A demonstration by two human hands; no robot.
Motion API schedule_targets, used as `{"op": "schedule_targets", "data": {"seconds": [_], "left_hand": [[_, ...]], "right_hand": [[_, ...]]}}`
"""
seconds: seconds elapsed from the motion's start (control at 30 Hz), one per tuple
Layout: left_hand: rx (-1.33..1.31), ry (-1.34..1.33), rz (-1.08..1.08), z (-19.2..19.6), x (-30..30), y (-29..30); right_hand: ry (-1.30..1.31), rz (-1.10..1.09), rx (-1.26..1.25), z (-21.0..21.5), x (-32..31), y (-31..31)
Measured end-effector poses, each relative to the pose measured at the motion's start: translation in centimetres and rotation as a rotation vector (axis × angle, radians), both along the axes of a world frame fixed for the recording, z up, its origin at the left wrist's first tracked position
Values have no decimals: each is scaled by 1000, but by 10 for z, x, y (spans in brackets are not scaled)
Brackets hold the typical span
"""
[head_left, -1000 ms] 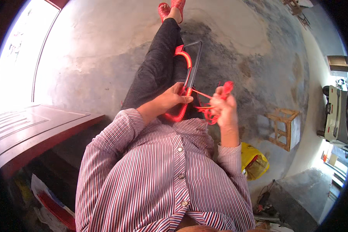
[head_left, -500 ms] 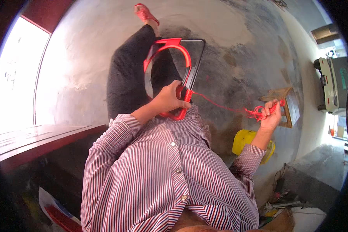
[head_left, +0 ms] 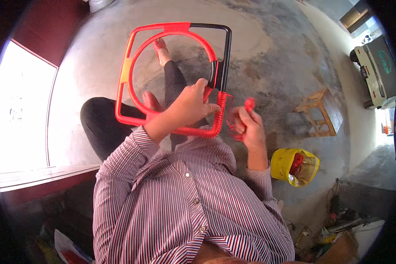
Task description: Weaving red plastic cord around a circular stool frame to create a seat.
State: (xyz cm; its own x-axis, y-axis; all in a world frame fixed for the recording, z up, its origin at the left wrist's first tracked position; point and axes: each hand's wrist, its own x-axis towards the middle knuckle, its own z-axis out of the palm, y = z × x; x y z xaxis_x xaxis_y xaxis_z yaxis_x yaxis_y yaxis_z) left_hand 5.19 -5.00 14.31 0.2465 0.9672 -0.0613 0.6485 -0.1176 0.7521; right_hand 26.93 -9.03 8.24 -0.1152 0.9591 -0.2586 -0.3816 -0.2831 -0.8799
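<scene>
My left hand (head_left: 187, 105) is closed on the lower right part of a rounded square frame (head_left: 228, 48) with a ring (head_left: 138, 53) inside it. Red cord (head_left: 221, 115) winds tightly round much of the frame and ring; their upper right stretches show bare black. An orange-yellow patch (head_left: 126, 70) joins ring and frame at the left. Just right of the frame, my right hand (head_left: 251, 127) is closed round a bunch of red cord (head_left: 249, 104), blurred by motion. The frame is held up over my lap, facing me.
A yellow bag (head_left: 282, 163) with red material inside stands on the floor to the right. Beyond it is a small wooden stool (head_left: 323, 114). A three-wheeled or similar vehicle (head_left: 374, 72) is at the far right. A white-topped ledge (head_left: 44, 176) lies at left.
My right hand has swung left, from far out beside the stool to close by the frame, bringing the cord bunch along. The frame has turned to face me more fully, and my legs have shifted.
</scene>
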Motion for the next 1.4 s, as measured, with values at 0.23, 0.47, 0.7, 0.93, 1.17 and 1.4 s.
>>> {"op": "schedule_targets", "data": {"seconds": [0.23, 0.47, 0.7, 0.93, 1.17, 1.4], "left_hand": [[-4, 46, 42, -1, -32, -17], [-341, -233, 221, -37, -79, -58], [-791, -1006, 482, -44, -77, -69], [-773, -1028, 444, -52, -88, -66], [-856, -1014, 423, -46, -88, -79], [-856, -1059, 414, -55, -93, -83]], "right_hand": [[71, 304, -63, 9, -72, 26], [129, 586, -157, -13, -120, 19], [-97, 681, -104, -20, -111, 0], [-199, 827, -98, -11, -99, -22], [-34, 565, -124, -18, -131, 12], [-218, 649, 62, -23, -130, -1]]}}
